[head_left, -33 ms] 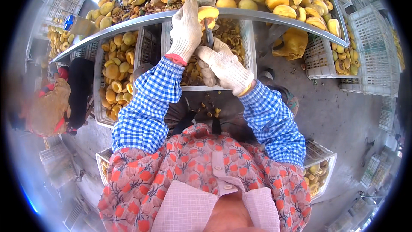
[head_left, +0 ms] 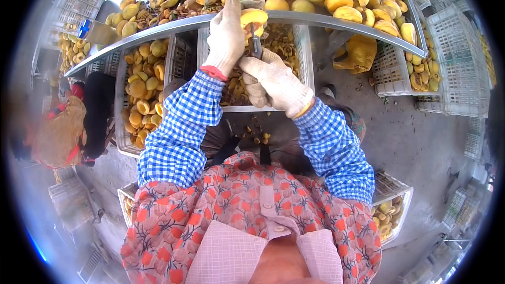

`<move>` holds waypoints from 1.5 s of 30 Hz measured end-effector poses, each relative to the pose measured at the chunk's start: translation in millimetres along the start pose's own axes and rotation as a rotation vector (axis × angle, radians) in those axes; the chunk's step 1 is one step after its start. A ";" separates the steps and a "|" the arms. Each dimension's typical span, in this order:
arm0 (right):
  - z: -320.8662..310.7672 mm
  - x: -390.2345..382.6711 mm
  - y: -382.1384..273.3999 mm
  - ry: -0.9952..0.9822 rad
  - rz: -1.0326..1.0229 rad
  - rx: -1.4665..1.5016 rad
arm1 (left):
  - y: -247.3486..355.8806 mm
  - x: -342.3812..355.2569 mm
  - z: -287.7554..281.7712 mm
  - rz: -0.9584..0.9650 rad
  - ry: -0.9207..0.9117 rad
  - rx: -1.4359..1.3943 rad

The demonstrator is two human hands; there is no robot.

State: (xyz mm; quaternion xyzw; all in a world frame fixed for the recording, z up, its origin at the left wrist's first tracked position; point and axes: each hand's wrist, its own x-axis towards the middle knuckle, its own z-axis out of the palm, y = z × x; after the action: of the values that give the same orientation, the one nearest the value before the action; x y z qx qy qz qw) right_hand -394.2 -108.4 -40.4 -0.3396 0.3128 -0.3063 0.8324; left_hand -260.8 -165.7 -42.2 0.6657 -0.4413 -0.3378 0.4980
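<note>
Two gloved hands on one yellow fruit half, right at the table edge.

I've got my left hand wrapped around the fruit half, cut face toward me, braced on the metal table's rim so it sits steady; my right hand is closed on a thin dark-handled tool pointing up into it. Knit cotton gloves, smooth rounded fruit piled beyond, and a white slatted plastic crate below where scraps lie.
</note>
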 end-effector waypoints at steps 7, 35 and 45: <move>-12.8 3.4 -0.9 -0.279 0.207 0.296 | -6.2 21.0 -19.7 -0.258 -0.338 -0.341; -27.4 13.8 7.0 0.127 -0.147 -0.241 | -13.6 -32.1 -52.8 -0.204 -0.380 -0.570; 3.0 16.3 -24.2 0.235 -0.198 -0.062 | -7.7 -42.3 -79.0 -0.494 -0.654 -0.813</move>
State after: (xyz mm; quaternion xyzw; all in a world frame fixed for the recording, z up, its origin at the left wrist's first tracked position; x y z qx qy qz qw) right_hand -389.2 -133.1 -25.4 -0.3562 0.3825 -0.4149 0.7448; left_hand -204.9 -96.9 -27.4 0.3651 -0.2386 -0.7747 0.4579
